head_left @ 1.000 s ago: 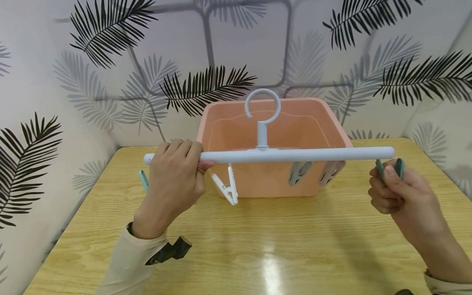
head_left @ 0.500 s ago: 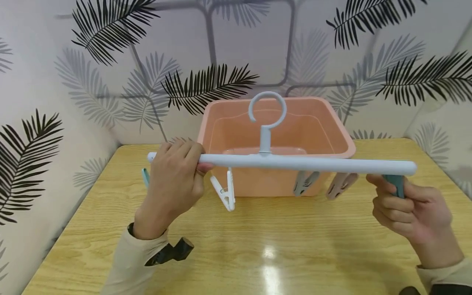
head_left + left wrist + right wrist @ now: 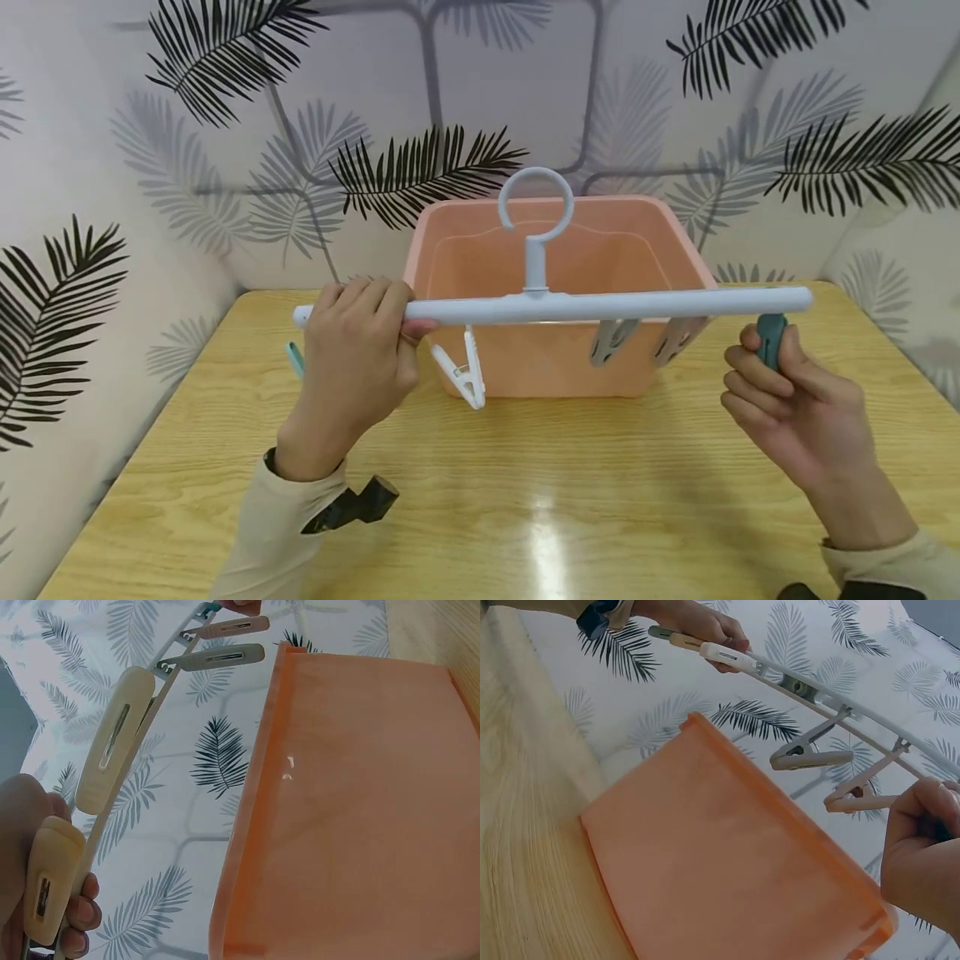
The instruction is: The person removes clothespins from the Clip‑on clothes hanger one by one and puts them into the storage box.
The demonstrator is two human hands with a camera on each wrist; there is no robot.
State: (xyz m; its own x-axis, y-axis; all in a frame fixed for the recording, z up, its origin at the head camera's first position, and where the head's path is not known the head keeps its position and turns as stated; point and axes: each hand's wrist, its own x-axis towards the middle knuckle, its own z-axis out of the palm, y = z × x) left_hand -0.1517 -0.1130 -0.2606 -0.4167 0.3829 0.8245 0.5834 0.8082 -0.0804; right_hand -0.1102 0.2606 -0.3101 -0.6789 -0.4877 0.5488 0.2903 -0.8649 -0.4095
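In the head view my left hand [image 3: 360, 367] grips the white bar of a clip hanger [image 3: 637, 305] near its left end. Under the bar's right end, the thumb and forefinger of my right hand [image 3: 802, 400] pinch a teal clip [image 3: 771, 342], whose top meets the bar. A white clip [image 3: 463, 373], a grey clip [image 3: 611, 340] and a pinkish-beige clip [image 3: 677, 337] hang between the hands. Beyond the left hand part of a light teal clip [image 3: 295, 358] shows. The left wrist view has a yellowish clip [image 3: 54, 881] right beside the left fingers.
Behind the hanger a pink plastic tub [image 3: 555, 362] stands on the wooden table [image 3: 465, 500]. A wall with a leaf pattern [image 3: 510, 83] rises behind the table. The hanger's round hook [image 3: 536, 171] points up in front of the tub.
The bar's right end dipped toward me and has risen again. My right hand moved right, then back left and up; the teal clip's separate handles now appear together in its pinch. The left hand keeps its grip.
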